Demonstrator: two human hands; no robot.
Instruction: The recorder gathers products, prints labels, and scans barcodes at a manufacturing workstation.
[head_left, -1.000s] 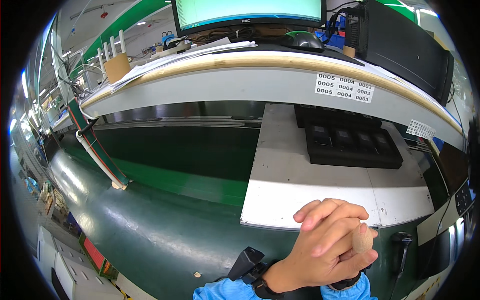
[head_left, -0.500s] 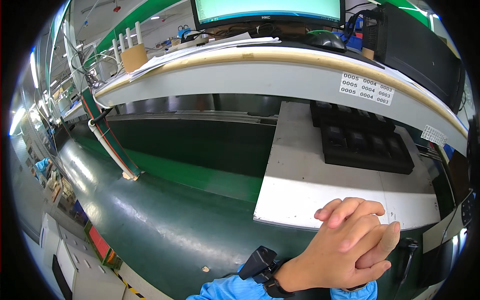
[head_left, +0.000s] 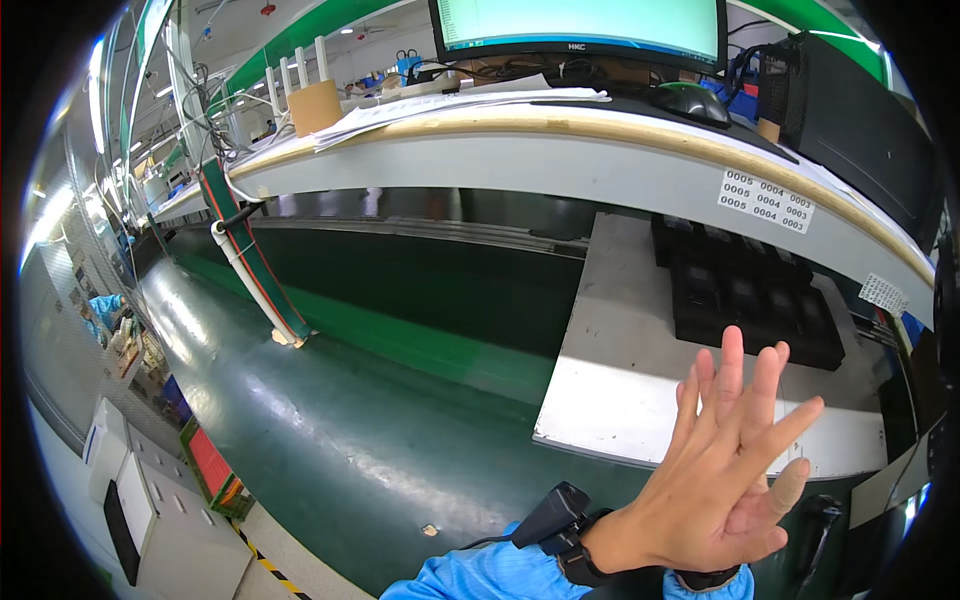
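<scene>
My left hand (head_left: 690,500) rises from the lower edge with its fingers spread, a blue sleeve and a black wrist device (head_left: 555,520) behind it. My right hand (head_left: 787,488) lies pressed against it from behind; only some fingertips and a covered finger show. Both hold nothing. They hover over the near edge of a white board (head_left: 630,370) on the green conveyor belt (head_left: 350,420). A black compartmented tray (head_left: 750,300) sits at the board's far end.
A curved shelf (head_left: 600,150) spans above the belt, carrying a monitor (head_left: 580,25), a mouse (head_left: 690,100), papers (head_left: 450,100) and a black computer case (head_left: 860,130). A slanted green-and-red post (head_left: 250,260) stands on the belt at left. Boxes lie on the floor at lower left.
My hands were clasped together with fingers curled; now the fingers are stretched out and fanned apart. The view has shifted slightly to the left.
</scene>
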